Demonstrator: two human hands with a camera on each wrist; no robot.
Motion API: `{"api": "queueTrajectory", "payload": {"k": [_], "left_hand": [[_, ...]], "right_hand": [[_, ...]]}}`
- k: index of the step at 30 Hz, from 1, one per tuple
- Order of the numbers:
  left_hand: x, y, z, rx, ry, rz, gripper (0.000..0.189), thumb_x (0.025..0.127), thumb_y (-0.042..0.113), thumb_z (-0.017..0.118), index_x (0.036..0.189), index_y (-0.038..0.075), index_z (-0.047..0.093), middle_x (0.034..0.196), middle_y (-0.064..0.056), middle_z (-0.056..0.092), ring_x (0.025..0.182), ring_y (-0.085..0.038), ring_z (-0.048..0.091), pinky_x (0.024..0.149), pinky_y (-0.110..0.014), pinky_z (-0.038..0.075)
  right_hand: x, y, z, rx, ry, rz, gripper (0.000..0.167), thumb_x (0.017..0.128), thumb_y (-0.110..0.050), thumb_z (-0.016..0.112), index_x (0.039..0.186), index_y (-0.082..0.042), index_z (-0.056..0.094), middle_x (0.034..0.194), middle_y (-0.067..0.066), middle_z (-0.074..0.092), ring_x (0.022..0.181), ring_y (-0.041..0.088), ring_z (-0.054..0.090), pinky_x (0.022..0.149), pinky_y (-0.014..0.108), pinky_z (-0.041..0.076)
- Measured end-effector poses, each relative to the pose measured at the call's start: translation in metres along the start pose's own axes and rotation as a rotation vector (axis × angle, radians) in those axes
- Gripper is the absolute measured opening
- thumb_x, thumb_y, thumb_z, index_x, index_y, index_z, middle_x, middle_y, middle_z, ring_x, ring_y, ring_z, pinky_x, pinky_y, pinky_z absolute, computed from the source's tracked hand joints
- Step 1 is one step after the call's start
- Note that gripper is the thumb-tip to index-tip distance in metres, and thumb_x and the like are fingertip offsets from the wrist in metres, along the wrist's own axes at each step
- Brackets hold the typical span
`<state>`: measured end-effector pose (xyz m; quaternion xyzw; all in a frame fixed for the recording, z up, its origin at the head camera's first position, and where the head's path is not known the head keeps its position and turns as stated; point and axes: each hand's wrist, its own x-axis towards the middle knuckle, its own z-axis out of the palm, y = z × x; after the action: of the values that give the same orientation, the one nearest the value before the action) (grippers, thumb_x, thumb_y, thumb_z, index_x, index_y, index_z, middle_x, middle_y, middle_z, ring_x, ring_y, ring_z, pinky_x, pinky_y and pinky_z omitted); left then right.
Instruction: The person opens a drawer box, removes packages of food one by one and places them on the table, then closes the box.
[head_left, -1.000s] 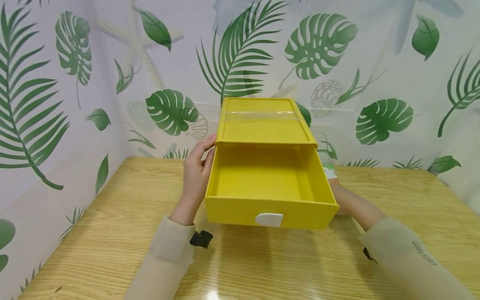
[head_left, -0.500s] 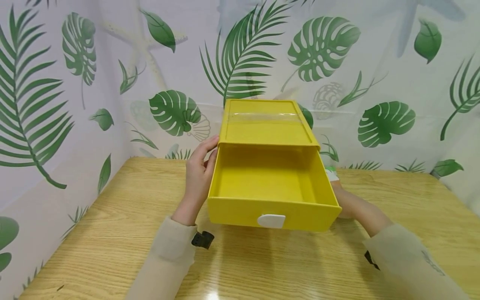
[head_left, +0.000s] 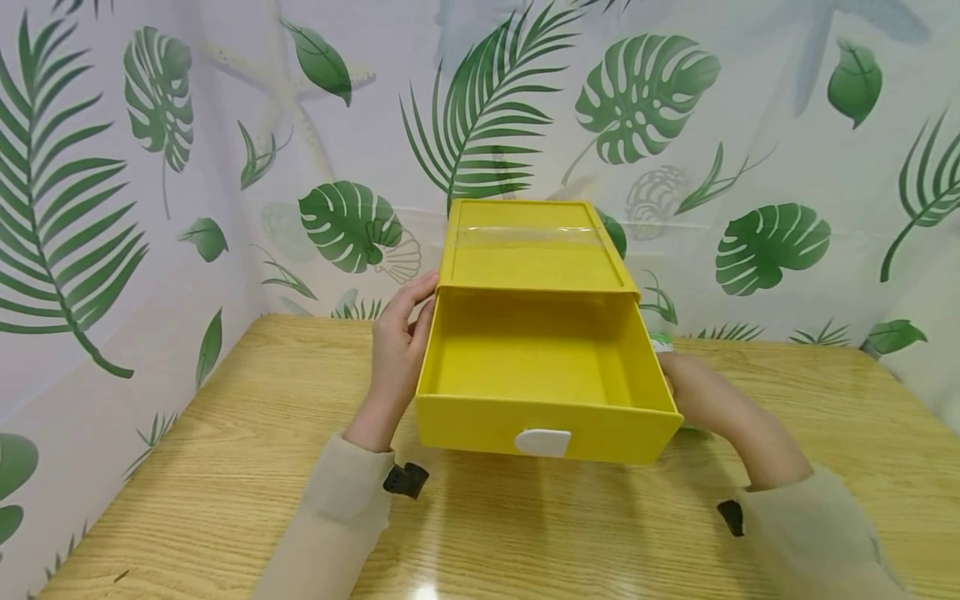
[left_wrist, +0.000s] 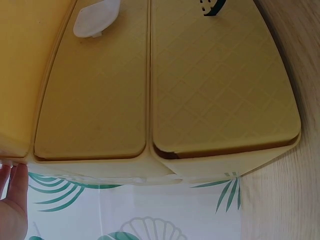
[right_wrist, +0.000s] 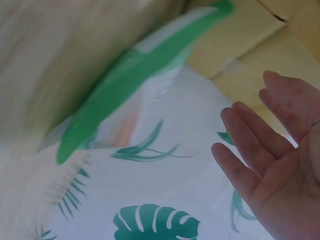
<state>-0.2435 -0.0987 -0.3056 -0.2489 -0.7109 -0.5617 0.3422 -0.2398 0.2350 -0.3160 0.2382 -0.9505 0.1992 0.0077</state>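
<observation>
A yellow drawer cabinet (head_left: 534,258) stands on the table with its top drawer (head_left: 472,425) pulled out; the drawer's inside is bare. A white tab handle (head_left: 542,442) is on the drawer's front. My left hand (head_left: 401,346) touches the cabinet's left side, its fingers extended along the upper edge. On the right, my right hand (head_left: 701,396) is partly hidden behind the drawer. The right wrist view shows that hand (right_wrist: 280,165) with fingers spread and nothing in them. Apart from it lies a green-and-white packet (right_wrist: 127,87), blurred, its kind unclear.
Lower drawer fronts (left_wrist: 225,80) are closed in the left wrist view, one with a white tab (left_wrist: 97,19), another with a dark handle (left_wrist: 215,6). A leaf-patterned cloth (head_left: 517,100) hangs behind the wooden table (head_left: 225,467).
My right hand has lifted and turned beside the drawer, its wrist shifting to the right. More of its back shows now. The left hand and the open drawer hold their place.
</observation>
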Motion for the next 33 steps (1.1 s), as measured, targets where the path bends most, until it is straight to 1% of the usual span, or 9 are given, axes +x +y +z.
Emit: {"api": "queueTrajectory", "payload": {"k": [3, 5, 10, 12, 17, 27, 32, 33], "left_hand": [[0.000, 0.000, 0.000, -0.005, 0.000, -0.004, 0.028, 0.089, 0.001, 0.047, 0.116, -0.003, 0.055, 0.120, -0.012, 0.052, 0.108, -0.018, 0.049, 0.077, -0.029, 0.050], [0.000, 0.000, 0.001, -0.005, 0.000, -0.007, 0.028, 0.090, 0.002, 0.047, 0.116, -0.003, 0.055, 0.120, -0.012, 0.052, 0.108, -0.018, 0.049, 0.077, -0.029, 0.050], [0.000, 0.002, 0.001, -0.009, -0.001, -0.003, 0.028, 0.090, 0.002, 0.047, 0.116, -0.002, 0.055, 0.120, -0.012, 0.052, 0.108, -0.018, 0.049, 0.077, -0.030, 0.050], [0.000, 0.002, 0.001, -0.008, -0.002, -0.002, 0.028, 0.090, 0.002, 0.047, 0.116, -0.002, 0.055, 0.120, -0.011, 0.052, 0.108, -0.017, 0.049, 0.077, -0.030, 0.050], [0.001, 0.001, 0.000, 0.000, -0.003, -0.007, 0.028, 0.090, 0.002, 0.047, 0.116, -0.002, 0.055, 0.121, -0.011, 0.052, 0.108, -0.016, 0.049, 0.077, -0.029, 0.050], [0.000, 0.001, 0.000, -0.002, -0.006, -0.004, 0.028, 0.090, 0.002, 0.047, 0.116, -0.003, 0.055, 0.121, -0.011, 0.052, 0.108, -0.017, 0.049, 0.078, -0.029, 0.050], [0.000, 0.000, 0.000, -0.002, -0.005, -0.001, 0.028, 0.090, 0.003, 0.047, 0.117, -0.002, 0.055, 0.121, -0.011, 0.052, 0.108, -0.018, 0.049, 0.077, -0.029, 0.050], [0.000, 0.000, 0.000, 0.001, -0.004, -0.002, 0.028, 0.090, 0.003, 0.047, 0.117, -0.002, 0.055, 0.121, -0.011, 0.052, 0.107, -0.017, 0.049, 0.076, -0.028, 0.050]], "right_hand": [[-0.004, -0.008, -0.005, 0.020, 0.070, 0.010, 0.022, 0.082, -0.014, 0.063, 0.103, -0.008, 0.060, 0.096, 0.007, 0.061, 0.089, 0.026, 0.055, 0.075, 0.048, 0.046], [-0.007, -0.013, -0.008, 0.033, 0.109, 0.011, 0.031, 0.082, -0.016, 0.063, 0.110, -0.005, 0.057, 0.102, 0.011, 0.060, 0.093, 0.030, 0.053, 0.077, 0.051, 0.045], [-0.015, -0.026, -0.016, 0.038, 0.211, 0.004, 0.035, 0.084, -0.015, 0.061, 0.115, 0.001, 0.053, 0.108, 0.019, 0.056, 0.099, 0.036, 0.050, 0.078, 0.055, 0.043], [-0.018, -0.030, -0.018, 0.036, 0.244, -0.001, 0.033, 0.085, -0.014, 0.059, 0.114, 0.001, 0.053, 0.109, 0.020, 0.055, 0.100, 0.037, 0.049, 0.078, 0.055, 0.043], [-0.023, -0.039, -0.020, 0.046, 0.309, -0.017, 0.035, 0.084, -0.006, 0.059, 0.117, 0.001, 0.052, 0.110, 0.021, 0.054, 0.100, 0.036, 0.048, 0.078, 0.055, 0.042], [-0.030, -0.057, -0.031, 0.015, 0.466, -0.092, 0.037, 0.078, 0.000, 0.064, 0.114, 0.004, 0.055, 0.108, 0.021, 0.056, 0.097, 0.036, 0.050, 0.078, 0.054, 0.041], [-0.034, -0.066, -0.035, 0.008, 0.558, -0.137, 0.037, 0.074, 0.001, 0.068, 0.110, 0.002, 0.058, 0.103, 0.019, 0.059, 0.093, 0.032, 0.052, 0.077, 0.050, 0.043], [-0.035, -0.068, -0.035, 0.008, 0.578, -0.150, 0.038, 0.073, 0.002, 0.068, 0.110, 0.001, 0.059, 0.102, 0.018, 0.060, 0.092, 0.031, 0.052, 0.079, 0.045, 0.044]]}}
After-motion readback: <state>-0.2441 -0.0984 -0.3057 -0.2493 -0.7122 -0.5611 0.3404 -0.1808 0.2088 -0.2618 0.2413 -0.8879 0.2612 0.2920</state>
